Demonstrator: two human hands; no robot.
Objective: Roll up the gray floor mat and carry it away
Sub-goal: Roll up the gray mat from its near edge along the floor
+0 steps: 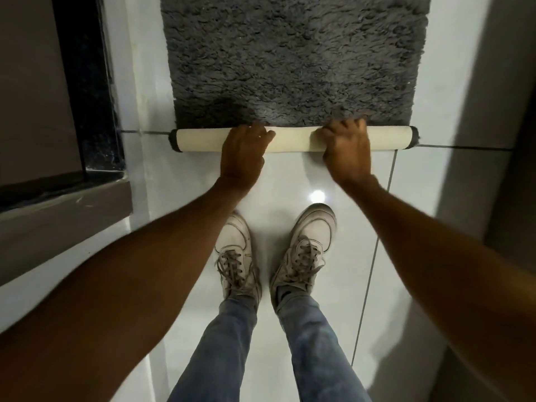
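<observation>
A shaggy gray floor mat (293,53) lies flat on the white tiled floor and stretches away from me. Its near edge is curled into a thin roll (200,139) that shows the cream underside, with gray pile at both ends. My left hand (243,153) rests on the roll left of centre, fingers curled over its top. My right hand (346,150) grips the roll right of centre, fingers over the far side touching the pile.
My two feet in white sneakers (236,256) stand on the glossy tiles (290,175) just behind the roll. A dark stone-edged step or threshold (95,82) runs along the left. A gray wall (475,111) borders the right side.
</observation>
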